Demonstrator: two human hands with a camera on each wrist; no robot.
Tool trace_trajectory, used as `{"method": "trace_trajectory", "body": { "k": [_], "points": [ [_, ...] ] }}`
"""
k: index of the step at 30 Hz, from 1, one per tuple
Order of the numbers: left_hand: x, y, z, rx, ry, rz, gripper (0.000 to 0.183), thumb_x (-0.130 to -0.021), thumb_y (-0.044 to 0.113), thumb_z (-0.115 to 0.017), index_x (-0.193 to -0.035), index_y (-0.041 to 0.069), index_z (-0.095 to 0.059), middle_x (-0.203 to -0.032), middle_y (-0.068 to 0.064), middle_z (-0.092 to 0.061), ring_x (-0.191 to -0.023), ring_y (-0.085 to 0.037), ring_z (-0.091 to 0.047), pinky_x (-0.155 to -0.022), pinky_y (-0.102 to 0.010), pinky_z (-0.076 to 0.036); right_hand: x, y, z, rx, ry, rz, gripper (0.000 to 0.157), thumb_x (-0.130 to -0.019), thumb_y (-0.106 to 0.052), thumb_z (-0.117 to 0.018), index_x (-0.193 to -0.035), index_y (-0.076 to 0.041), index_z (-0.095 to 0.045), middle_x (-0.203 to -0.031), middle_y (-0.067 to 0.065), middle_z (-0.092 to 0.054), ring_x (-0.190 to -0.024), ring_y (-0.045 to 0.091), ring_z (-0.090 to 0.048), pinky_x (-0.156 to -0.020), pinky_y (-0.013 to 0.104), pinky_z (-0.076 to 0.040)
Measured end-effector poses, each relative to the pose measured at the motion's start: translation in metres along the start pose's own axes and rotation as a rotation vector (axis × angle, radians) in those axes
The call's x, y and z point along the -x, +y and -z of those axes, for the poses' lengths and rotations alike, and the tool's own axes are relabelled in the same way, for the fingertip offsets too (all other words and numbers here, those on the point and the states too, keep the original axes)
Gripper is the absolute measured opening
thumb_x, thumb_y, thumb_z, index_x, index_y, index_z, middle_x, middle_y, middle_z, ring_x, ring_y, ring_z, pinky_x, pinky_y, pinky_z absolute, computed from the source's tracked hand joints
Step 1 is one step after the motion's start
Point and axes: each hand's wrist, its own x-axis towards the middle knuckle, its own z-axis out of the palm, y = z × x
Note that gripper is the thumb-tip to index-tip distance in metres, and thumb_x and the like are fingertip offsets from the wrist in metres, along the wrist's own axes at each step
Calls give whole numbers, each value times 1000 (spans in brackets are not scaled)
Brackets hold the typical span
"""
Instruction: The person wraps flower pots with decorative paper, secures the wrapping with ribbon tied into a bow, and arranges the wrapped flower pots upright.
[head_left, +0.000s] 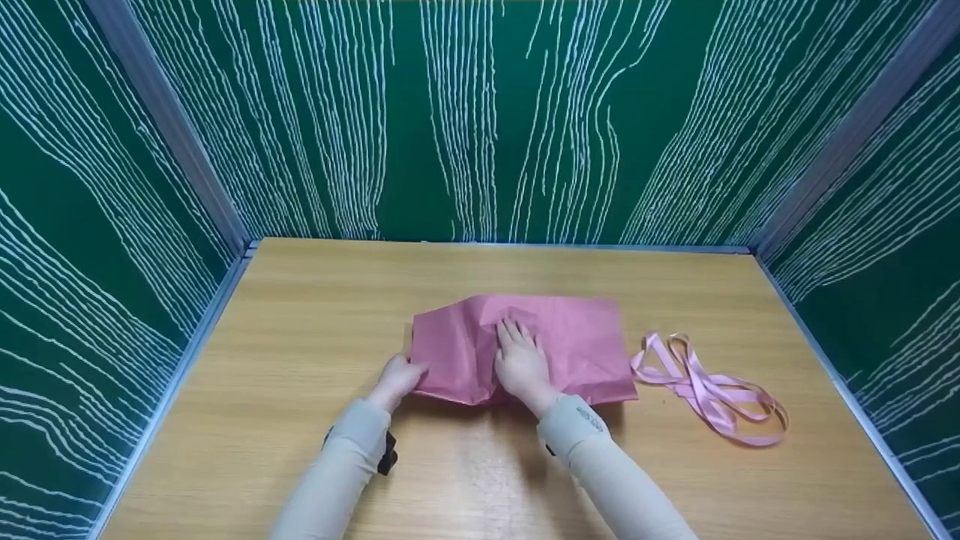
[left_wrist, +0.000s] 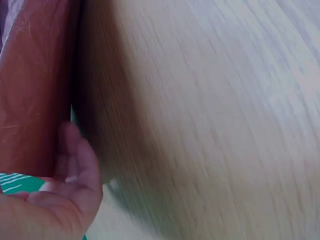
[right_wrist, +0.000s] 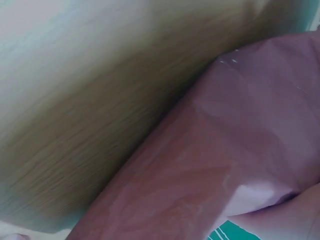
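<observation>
Pink paper (head_left: 577,337) lies creased over something bulky on the table, as a folded, roughly rectangular bundle. What it covers is mostly hidden; a thin brownish edge shows at the far left. My left hand (head_left: 398,377) grips the bundle's near left end, thumb on top. In the left wrist view, that hand's fingers bend round the paper's (left_wrist: 37,95) lower end. My right hand (head_left: 521,364) presses on the top near the middle with straight fingers, where the paper dips and wrinkles. In the right wrist view, paper (right_wrist: 200,165) fills the lower right, and only part of the hand shows.
A loosely looped pink satin ribbon (head_left: 720,397) lies just right of the bundle. The wooden table (head_left: 315,300) is bounded by green panels (head_left: 405,150) with white wavy lines at the back and both sides, set in metal frame posts (head_left: 172,120).
</observation>
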Motion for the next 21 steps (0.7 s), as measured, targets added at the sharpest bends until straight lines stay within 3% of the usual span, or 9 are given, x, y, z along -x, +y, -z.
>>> {"method": "trace_trajectory", "body": {
  "k": [3,6,9,13,21],
  "points": [
    [-1,1,3,-47,9,-16,8,-81,3,-51,-76,0,-56,-72,-2,-50,-67,-12,-45,-59,-20,-38,0,2,-3,3,13,2,49,-96,-20,-41,-142,-7,-41,-150,12,-37,-140,34,-29,-114,55,-19],
    [-2,2,5,-58,9,-12,16,-80,3,-50,-65,8,-47,-62,2,-40,-59,-11,-40,-53,-19,-33,-1,3,-5,9,32,5,47,-96,-23,-42,-141,-8,-44,-148,12,-39,-139,35,-31,-114,55,-21],
    [-2,2,8,6,-6,-1,12,-85,3,-50,-77,0,-58,-62,2,-48,-56,-9,-46,-52,-19,-39,-1,4,-7,10,54,-2,45,-98,-26,-43,-140,-9,-46,-147,11,-41,-139,34,-32,-114,55,-21],
    [-2,3,10,70,-24,11,20,-89,4,-50,-96,-11,-62,-68,-2,-58,-58,-9,-52,-56,-19,-44,-1,3,-9,28,68,-10,45,-98,-26,-44,-139,-10,-47,-147,10,-42,-138,33,-33,-113,54,-22],
    [-3,4,8,66,-49,8,18,-91,6,-49,-92,-8,-61,-67,1,-57,-61,-8,-52,-61,-20,-45,-2,-2,-3,39,18,-38,46,-97,-23,-45,-141,-8,-44,-148,10,-40,-139,33,-31,-114,55,-21]
  ]
}}
